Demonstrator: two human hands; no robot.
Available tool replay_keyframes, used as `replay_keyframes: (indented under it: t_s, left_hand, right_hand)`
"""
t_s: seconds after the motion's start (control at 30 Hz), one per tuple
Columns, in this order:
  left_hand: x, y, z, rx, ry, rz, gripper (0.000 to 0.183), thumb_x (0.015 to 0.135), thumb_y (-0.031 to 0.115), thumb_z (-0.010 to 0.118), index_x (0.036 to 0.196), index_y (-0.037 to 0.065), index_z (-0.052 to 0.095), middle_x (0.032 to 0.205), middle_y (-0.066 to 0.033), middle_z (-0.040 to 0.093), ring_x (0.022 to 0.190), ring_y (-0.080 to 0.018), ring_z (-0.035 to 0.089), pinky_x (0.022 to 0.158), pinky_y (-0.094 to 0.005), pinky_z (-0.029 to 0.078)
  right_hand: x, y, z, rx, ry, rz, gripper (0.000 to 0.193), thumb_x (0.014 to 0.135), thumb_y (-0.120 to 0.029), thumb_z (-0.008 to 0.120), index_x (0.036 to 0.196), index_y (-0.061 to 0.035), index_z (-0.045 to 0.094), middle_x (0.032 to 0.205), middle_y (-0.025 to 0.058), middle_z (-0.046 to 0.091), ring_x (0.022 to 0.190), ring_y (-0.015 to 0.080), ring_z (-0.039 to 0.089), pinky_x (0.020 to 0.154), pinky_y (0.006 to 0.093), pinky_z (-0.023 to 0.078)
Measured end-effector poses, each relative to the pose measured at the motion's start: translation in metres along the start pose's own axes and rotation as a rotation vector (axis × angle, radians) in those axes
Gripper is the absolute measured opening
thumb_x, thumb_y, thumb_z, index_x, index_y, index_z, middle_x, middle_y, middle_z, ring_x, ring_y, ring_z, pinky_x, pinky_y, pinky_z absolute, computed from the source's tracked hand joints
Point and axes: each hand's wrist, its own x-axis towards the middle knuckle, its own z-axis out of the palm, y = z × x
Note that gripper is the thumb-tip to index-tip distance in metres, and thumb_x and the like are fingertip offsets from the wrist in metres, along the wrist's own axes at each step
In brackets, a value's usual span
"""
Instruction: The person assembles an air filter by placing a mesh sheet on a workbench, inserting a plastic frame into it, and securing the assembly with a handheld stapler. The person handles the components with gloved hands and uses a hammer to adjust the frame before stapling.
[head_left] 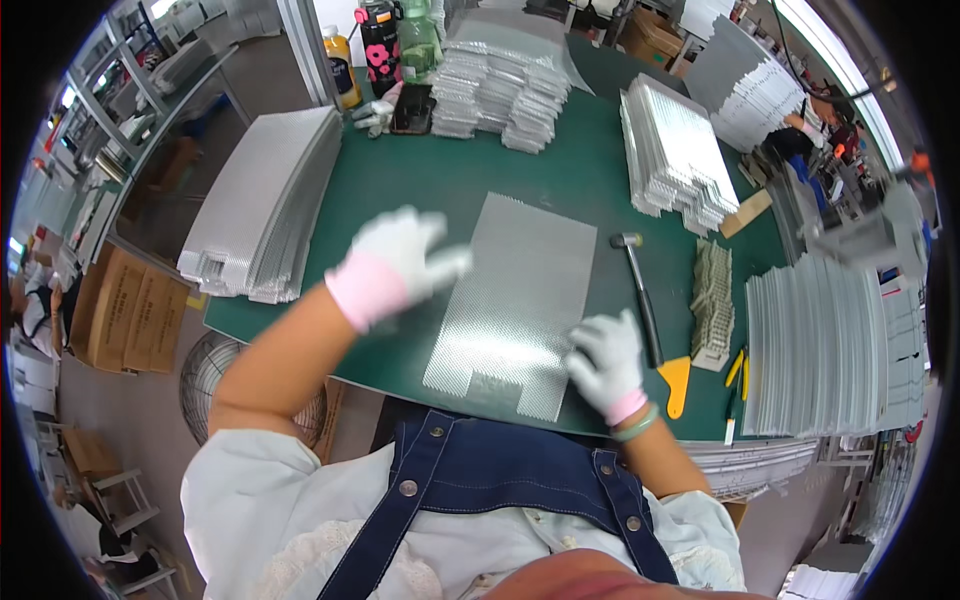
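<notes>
A single silvery, embossed metal mesh sheet (520,300) lies flat near the front edge of the green work mat (420,190); the white-gloved right hand (606,362) rests on its lower right corner with fingers spread loosely and flat, while the white-gloved left hand (398,262) hovers blurred over the sheet's left edge, fingers apart and gripping nothing. A black-headed hammer (640,295) lies untouched just right of the sheet, beside a stack of small grey-green ridged parts (712,305) and an orange plastic scraper (676,382). Judging by the tall piles of similar silvery sheets (265,205) all round the mat, this one is only being laid out, with any fitting yet to come.
</notes>
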Motion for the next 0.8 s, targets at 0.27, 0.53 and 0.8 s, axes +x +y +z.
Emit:
replay_keyframes:
  t_s: [0.27, 0.53, 0.8]
  left_hand:
    - [0.234, -0.099, -0.019, -0.519, 0.406, -0.255, 0.061, 0.092, 0.054, 0.050, 0.111, -0.001, 0.066, 0.105, -0.0258, 0.067, 0.104, -0.0389, 0.062, 0.092, -0.0405, 0.047]
    - [0.285, -0.105, -0.031, -0.345, -0.009, -0.336, 0.066, 0.083, 0.045, 0.069, 0.126, -0.004, 0.060, 0.113, -0.0186, 0.068, 0.103, -0.0244, 0.065, 0.090, -0.0323, 0.048]
    - [0.281, -0.063, -0.049, -0.755, 0.411, 0.024, 0.052, 0.084, 0.014, 0.069, 0.132, -0.003, 0.056, 0.114, -0.0126, 0.067, 0.103, -0.0153, 0.063, 0.092, -0.0259, 0.048]
  right_hand:
    - [0.275, 0.117, -0.052, 0.453, 0.489, 0.335, 0.037, 0.090, -0.029, 0.065, 0.113, -0.0008, 0.067, 0.111, 0.0172, 0.068, 0.105, 0.0290, 0.064, 0.094, 0.0371, 0.048]
    - [0.394, 0.130, -0.013, -0.037, -0.123, 0.360, 0.070, 0.088, -0.060, 0.049, 0.136, -0.0095, 0.056, 0.145, 0.0136, 0.048, 0.139, 0.0309, 0.038, 0.114, 0.0442, 0.029]
    - [0.393, 0.130, -0.004, 0.334, 0.169, 0.350, 0.068, 0.089, -0.049, 0.059, 0.139, -0.0032, 0.049, 0.142, 0.0186, 0.050, 0.132, 0.0339, 0.047, 0.111, 0.0385, 0.035]
